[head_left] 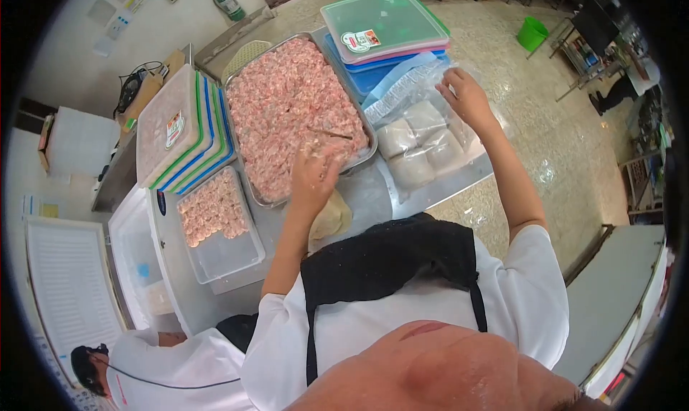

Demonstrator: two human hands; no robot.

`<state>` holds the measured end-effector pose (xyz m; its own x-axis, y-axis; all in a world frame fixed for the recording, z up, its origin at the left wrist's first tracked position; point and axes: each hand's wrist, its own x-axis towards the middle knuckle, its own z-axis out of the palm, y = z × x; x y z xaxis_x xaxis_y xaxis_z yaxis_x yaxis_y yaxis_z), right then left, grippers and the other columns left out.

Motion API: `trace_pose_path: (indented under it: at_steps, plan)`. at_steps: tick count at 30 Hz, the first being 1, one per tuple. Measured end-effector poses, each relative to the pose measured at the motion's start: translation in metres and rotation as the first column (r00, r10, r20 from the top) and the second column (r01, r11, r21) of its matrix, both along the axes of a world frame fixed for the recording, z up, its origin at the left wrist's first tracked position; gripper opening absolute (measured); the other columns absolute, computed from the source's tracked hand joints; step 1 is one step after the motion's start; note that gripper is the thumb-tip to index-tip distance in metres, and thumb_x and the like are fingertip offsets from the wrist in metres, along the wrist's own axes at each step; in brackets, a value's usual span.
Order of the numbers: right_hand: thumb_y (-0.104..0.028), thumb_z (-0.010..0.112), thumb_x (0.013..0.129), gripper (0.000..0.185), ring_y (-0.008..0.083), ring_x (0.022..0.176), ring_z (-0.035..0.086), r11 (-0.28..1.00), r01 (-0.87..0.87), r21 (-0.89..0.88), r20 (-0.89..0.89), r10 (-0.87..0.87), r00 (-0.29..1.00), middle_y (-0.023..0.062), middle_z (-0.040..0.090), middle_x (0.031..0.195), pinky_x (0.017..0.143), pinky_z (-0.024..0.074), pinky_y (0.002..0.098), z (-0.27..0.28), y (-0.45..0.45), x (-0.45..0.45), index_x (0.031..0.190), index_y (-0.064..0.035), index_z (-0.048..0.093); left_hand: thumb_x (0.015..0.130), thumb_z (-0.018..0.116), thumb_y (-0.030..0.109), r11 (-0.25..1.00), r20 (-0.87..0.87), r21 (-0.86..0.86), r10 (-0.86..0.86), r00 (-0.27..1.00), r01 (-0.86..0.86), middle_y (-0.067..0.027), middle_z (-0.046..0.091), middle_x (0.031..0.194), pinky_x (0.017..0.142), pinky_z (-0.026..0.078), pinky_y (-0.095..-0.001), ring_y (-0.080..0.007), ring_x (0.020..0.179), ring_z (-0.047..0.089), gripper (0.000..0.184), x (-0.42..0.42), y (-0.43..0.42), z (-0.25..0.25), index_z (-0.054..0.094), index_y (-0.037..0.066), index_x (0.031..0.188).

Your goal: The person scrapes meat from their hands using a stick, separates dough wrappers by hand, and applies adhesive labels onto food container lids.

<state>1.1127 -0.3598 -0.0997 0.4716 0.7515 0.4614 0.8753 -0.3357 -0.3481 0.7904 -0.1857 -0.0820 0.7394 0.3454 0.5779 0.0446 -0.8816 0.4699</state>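
Minced meat (287, 102) fills the metal tray (247, 183); the left hand (314, 175) is over its near edge by a thin stick (330, 133), its grip unclear. Right of the tray, the right hand (466, 99), grip released, is at bagged pale stacks (413, 168). Lidded boxes (169, 134) crowd its left; stickers are illegible.

The big tray (371, 150) is shiny metal, the green lid (387, 22) smooth plastic, the apron (387, 257) matt black cloth.
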Motion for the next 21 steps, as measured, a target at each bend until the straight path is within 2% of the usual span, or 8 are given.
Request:
trace_pose_path:
  at_steps: [1,4,9,13,16,17,19,21]
  plan:
    - [-0.021,0.062,0.085,0.018,0.0315,0.094,0.059,0.996,-0.039,0.075,0.022,0.037,0.999,0.0111,0.058,0.098,0.075,0.0492,0.0415,0.001,0.01,0.01,0.096,-0.0075,0.057,0.081,0.064,0.006,0.998,-0.008,-0.053,-0.022,1.0,0.022,-0.0129,0.06,0.108,0.084,0.046,-0.0428,-0.0329,0.095,0.057,0.023,0.01,-0.005,0.001,0.067,0.01,0.103]
    - [-0.017,0.063,0.083,0.021,0.0312,0.092,0.061,0.997,-0.061,-0.047,0.097,0.065,0.993,0.011,0.06,0.096,0.071,0.0508,0.0423,-0.005,0.045,0.037,0.101,-0.0097,0.056,0.081,0.065,0.01,0.973,-0.054,-0.2,-0.132,0.99,0.119,-0.0144,0.058,0.114,0.088,0.045,-0.0433,-0.0333,0.1,0.057,0.025,0.029,-0.012,-0.002,0.067,0.012,0.106]
    - [-0.016,0.061,0.08,0.016,0.0311,0.078,0.065,0.942,-0.081,-0.325,0.248,0.167,0.954,0.0119,0.064,0.083,0.063,0.0514,0.0448,-0.061,0.096,0.097,0.095,-0.0109,0.061,0.081,0.065,0.011,0.99,-0.118,-0.1,-0.109,0.987,0.097,-0.015,0.056,0.119,0.09,0.046,-0.0409,-0.0328,0.107,0.056,0.024,0.043,-0.01,0.019,0.068,0.01,0.105]
    - [-0.017,0.056,0.081,0.01,0.0309,0.074,0.066,0.915,-0.055,-0.4,0.267,0.174,0.948,0.0137,0.064,0.077,0.06,0.0507,0.044,-0.054,0.102,0.104,0.085,-0.0106,0.062,0.082,0.067,0.014,0.999,-0.116,-0.044,-0.004,0.993,-0.001,-0.0148,0.058,0.114,0.089,0.048,-0.0391,-0.0327,0.104,0.058,0.022,0.046,0.007,0.015,0.067,0.01,0.103]
    - [-0.012,0.059,0.079,0.011,0.0309,0.072,0.065,0.982,-0.087,-0.168,0.192,0.119,0.974,0.0131,0.064,0.077,0.059,0.0502,0.0424,-0.017,0.088,0.077,0.089,-0.0095,0.064,0.083,0.064,0.012,0.949,-0.154,-0.306,0.032,0.988,-0.078,-0.0133,0.06,0.117,0.093,0.044,-0.037,-0.0295,0.108,0.057,0.023,0.058,0.014,0.026,0.067,0.01,0.106]
    - [-0.01,0.061,0.078,0.014,0.0306,0.072,0.064,0.984,-0.173,-0.045,0.208,0.179,0.962,0.0126,0.064,0.079,0.06,0.0503,0.0418,-0.005,0.086,0.068,0.091,-0.0092,0.064,0.085,0.063,0.013,0.945,-0.104,-0.323,0.018,0.994,-0.051,-0.0121,0.061,0.116,0.094,0.043,-0.0367,-0.0281,0.108,0.057,0.023,0.064,0.022,0.028,0.067,0.01,0.107]
    - [-0.007,0.064,0.075,0.021,0.03,0.074,0.063,0.928,-0.32,0.191,0.256,0.268,0.929,0.0118,0.064,0.083,0.062,0.0503,0.0406,0.017,0.08,0.053,0.096,-0.0087,0.064,0.088,0.061,0.015,0.935,-0.002,-0.354,-0.03,1.0,0.027,-0.0098,0.062,0.116,0.094,0.043,-0.0361,-0.0251,0.109,0.057,0.022,0.082,0.036,0.03,0.067,0.009,0.109]
    - [-0.005,0.066,0.072,0.026,0.029,0.079,0.062,0.86,-0.449,0.244,0.33,0.362,0.872,0.0108,0.063,0.09,0.065,0.0506,0.0392,0.038,0.081,0.037,0.098,-0.0076,0.064,0.092,0.058,0.017,0.849,-0.023,-0.528,-0.036,0.999,0.019,-0.0096,0.062,0.118,0.095,0.043,-0.036,-0.0237,0.112,0.056,0.026,0.101,0.047,0.04,0.063,0.006,0.114]
